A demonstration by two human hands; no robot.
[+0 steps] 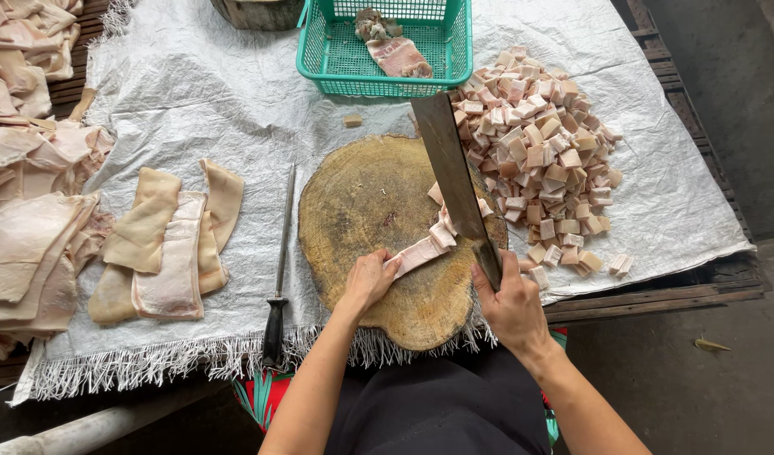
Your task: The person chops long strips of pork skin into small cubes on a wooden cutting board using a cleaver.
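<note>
We cut a strip of pork skin on a round wooden block.

Nearest us, our left hand (pixel 368 280) pins the pork strip (pixel 420 250) on the chopping block (pixel 361 202), while our right hand (pixel 511 305) is closed around the cleaver (pixel 454 181), whose blade meets the strip's far end. Beyond lie the cut pieces (pixel 543 152) on the bench (pixel 193 84), then the green basket (pixel 319 50).
</note>
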